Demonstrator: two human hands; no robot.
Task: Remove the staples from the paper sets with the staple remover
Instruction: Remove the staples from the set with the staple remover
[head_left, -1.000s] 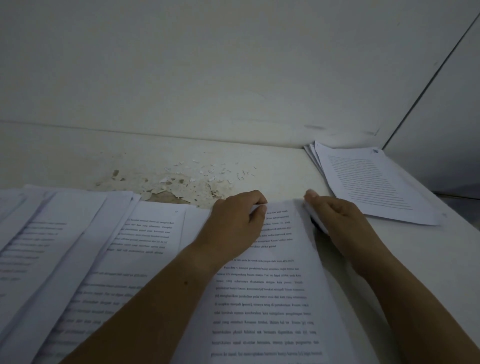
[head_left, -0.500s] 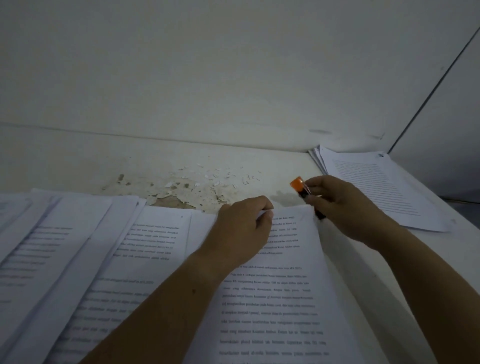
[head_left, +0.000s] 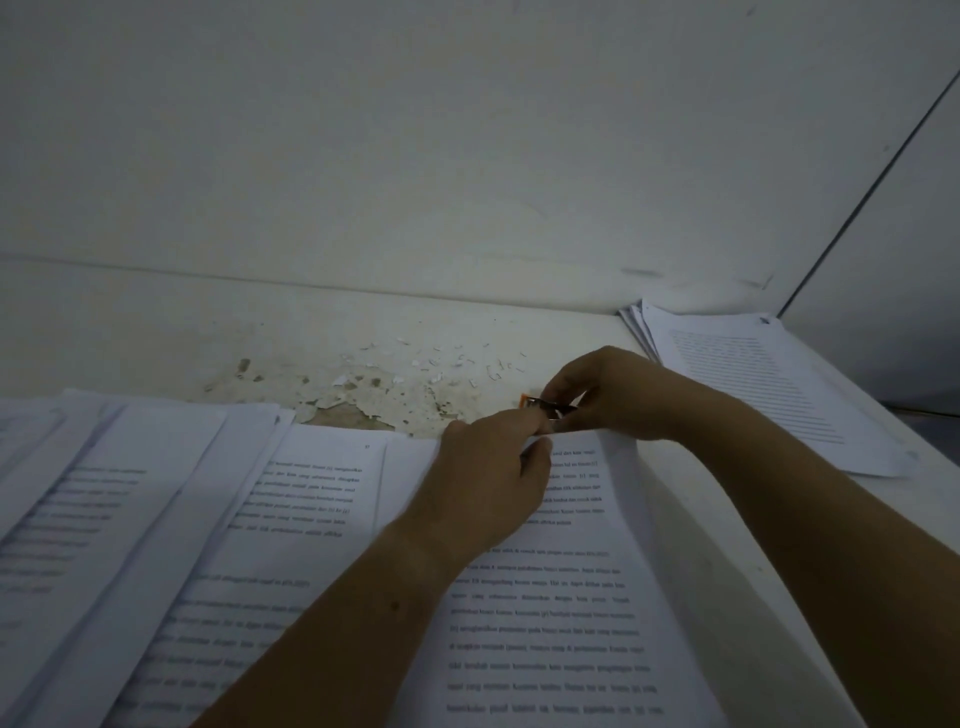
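The pale, flaking surface (head_left: 156, 338) carries overlapping paper sets (head_left: 130, 519) from 7 to 9 o'clock and a separate stack (head_left: 769, 384) at 3 o'clock. The worked paper set (head_left: 571, 597) lies at 5 o'clock. The left hand (head_left: 488, 483) pinches its top corner. The right hand (head_left: 618, 395) grips the staple remover (head_left: 550, 408) at that same corner. Loose staples (head_left: 493, 371) lie just beyond, at 12 o'clock of the hands.

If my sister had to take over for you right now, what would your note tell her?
Left hand pinches the top corner of the middle paper set.
Right hand holds the staple remover at that corner.
A stack lies far right, maybe finished; spread sets lie left.
Done: cannot tell.
Left: pull this corner's staple (not visible), then probably the spread sets.
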